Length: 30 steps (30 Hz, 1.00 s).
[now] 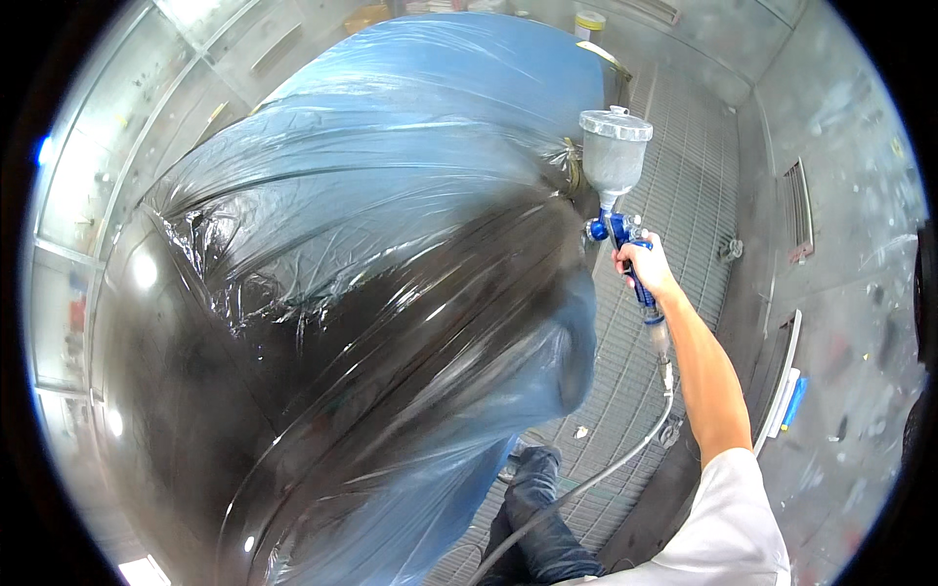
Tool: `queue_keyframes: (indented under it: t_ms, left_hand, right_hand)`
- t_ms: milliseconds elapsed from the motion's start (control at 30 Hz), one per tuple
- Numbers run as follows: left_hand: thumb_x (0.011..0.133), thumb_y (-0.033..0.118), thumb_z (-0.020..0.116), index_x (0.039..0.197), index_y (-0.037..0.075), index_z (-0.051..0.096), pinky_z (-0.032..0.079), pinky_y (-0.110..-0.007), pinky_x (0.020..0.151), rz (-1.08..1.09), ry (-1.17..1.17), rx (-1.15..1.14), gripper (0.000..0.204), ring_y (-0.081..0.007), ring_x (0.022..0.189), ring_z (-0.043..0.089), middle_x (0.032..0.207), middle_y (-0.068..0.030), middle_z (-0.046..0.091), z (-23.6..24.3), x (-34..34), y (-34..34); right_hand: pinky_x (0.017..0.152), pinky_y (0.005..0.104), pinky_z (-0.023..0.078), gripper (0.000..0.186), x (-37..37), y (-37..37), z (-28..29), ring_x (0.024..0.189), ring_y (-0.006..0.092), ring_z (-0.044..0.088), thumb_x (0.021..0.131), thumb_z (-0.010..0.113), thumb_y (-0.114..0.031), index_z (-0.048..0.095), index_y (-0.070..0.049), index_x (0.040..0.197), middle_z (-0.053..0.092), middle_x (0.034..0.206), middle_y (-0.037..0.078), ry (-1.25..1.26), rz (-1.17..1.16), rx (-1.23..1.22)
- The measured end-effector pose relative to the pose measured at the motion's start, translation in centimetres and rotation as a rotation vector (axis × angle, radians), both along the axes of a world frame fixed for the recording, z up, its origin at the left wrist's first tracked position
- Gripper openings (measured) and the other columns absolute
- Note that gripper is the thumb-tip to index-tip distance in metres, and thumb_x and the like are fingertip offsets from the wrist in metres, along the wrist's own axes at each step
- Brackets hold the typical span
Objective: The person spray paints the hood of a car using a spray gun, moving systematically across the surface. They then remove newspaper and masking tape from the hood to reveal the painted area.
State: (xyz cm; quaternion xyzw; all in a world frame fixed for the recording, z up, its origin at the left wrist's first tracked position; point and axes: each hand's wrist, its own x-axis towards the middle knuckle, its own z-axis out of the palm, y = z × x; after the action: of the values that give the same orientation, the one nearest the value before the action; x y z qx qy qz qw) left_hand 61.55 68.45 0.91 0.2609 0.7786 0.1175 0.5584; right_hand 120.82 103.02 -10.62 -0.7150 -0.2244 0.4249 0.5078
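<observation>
My right hand (643, 264) is wrapped round the handle of a blue spray gun (618, 230), held upright on the right, its nozzle facing left. A grey, paint-smeared cup (614, 154) with a lid sits on top of the gun. From the handle's lower end a grey air hose (625, 459) curves down past my legs. Left of the gun, with a gap between, stands a large rounded body draped in blue plastic sheeting (440, 88), darkened by black spray across its middle. A glossy black panel (186, 410) shows at the left. My left hand is out of view.
Metal floor grating (674, 166) runs along the right, beside a grey wall (831, 117) with a vent (798, 210). A blue object (794, 402) hangs low on that wall. At the back stands a white tub (589, 27). Glass panes (117, 107) line the left.
</observation>
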Motion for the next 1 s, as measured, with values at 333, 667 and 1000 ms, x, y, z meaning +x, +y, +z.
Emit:
queue_keyframes:
  t_ms: [333, 667, 1000]
  left_hand:
    - [0.072, 0.006, 0.070, 0.073, 0.005, 0.058, 0.039, -0.030, 0.049, -0.040, 0.034, -0.001, 0.012, -0.0122, 0.056, 0.048, 0.060, -0.0020, 0.054, -0.3, -0.6, -1.7]
    - [0.079, 0.010, 0.064, 0.078, 0.007, 0.065, 0.045, -0.038, 0.057, 0.040, 0.195, 0.174, 0.003, -0.0220, 0.062, 0.057, 0.070, -0.0088, 0.062, 1.5, -3.8, -4.6]
    - [0.085, 0.002, 0.052, 0.088, 0.005, 0.064, 0.048, -0.036, 0.062, 0.120, 0.175, 0.358, 0.012, -0.0245, 0.073, 0.060, 0.083, -0.0086, 0.065, 2.2, -5.3, -8.5]
  right_hand:
    - [0.041, 0.0323, 0.049, 0.030, 4.8, 2.3, -2.8, 0.058, 0.0152, 0.058, 0.075, 0.058, -0.010, 0.050, 0.002, 0.101, 0.057, 0.067, 0.007, -0.166, -0.139, -0.034]
    - [0.054, 0.0418, 0.060, 0.057, -11.7, -7.9, 18.2, 0.103, 0.0379, 0.063, 0.070, 0.058, -0.009, 0.049, 0.005, 0.125, 0.059, 0.117, 0.025, 0.646, 0.360, 0.133]
    - [0.047, 0.0301, 0.057, 0.052, -18.1, -9.0, 30.4, 0.090, 0.0258, 0.065, 0.077, 0.069, -0.019, 0.052, 0.005, 0.120, 0.062, 0.116, 0.021, 0.321, 0.633, 0.227]
